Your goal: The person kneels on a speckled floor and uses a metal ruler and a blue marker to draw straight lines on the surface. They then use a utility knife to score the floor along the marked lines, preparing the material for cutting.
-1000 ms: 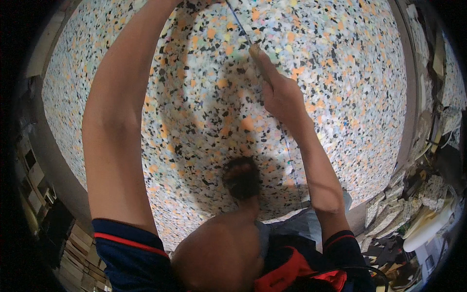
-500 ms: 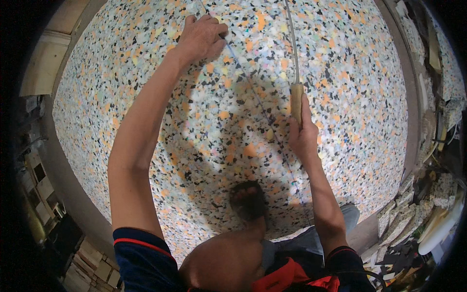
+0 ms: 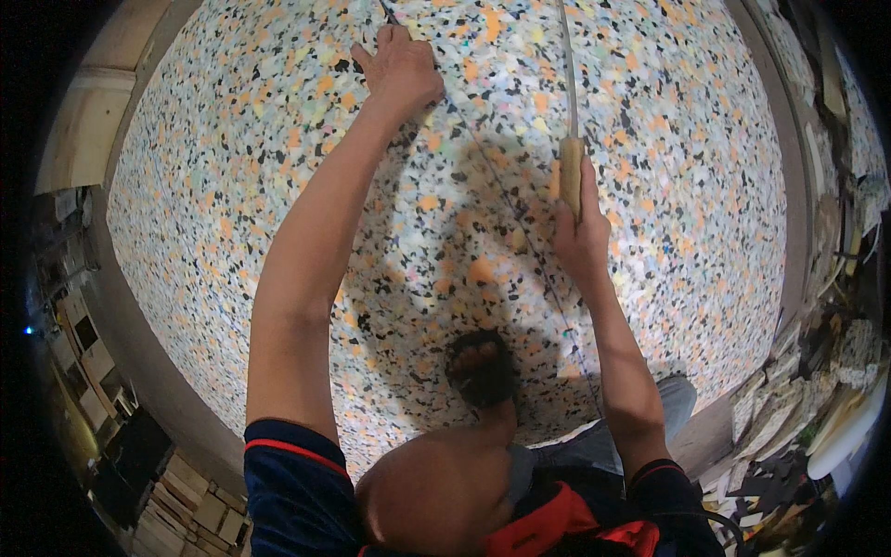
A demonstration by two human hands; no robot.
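Observation:
A broad sheet of speckled foam (image 3: 668, 232) in white, orange and black lies beneath me. My right hand (image 3: 582, 237) is closed around the wooden handle of a long, thin-bladed knife (image 3: 571, 102); its blade points away and runs out of the top of the picture. My left hand (image 3: 404, 72) rests on the foam farther off to the left, fingers partly spread. Just beyond its fingertips is a thin dark strip (image 3: 388, 11), too small to make out. From that hand, a thin bluish line (image 3: 506, 200) slants across the foam toward my right forearm.
My sandalled foot (image 3: 481, 367) and bent knee rest on the foam. Foam offcuts (image 3: 770, 408) are heaped along the right side. Wooden boards (image 3: 83, 139) stand at the far left, with stacked wood pieces (image 3: 190, 497) at the lower left.
My left hand has shifted slightly right, its fingers now pointing away and more spread. The knife and my right hand have moved a little farther away.

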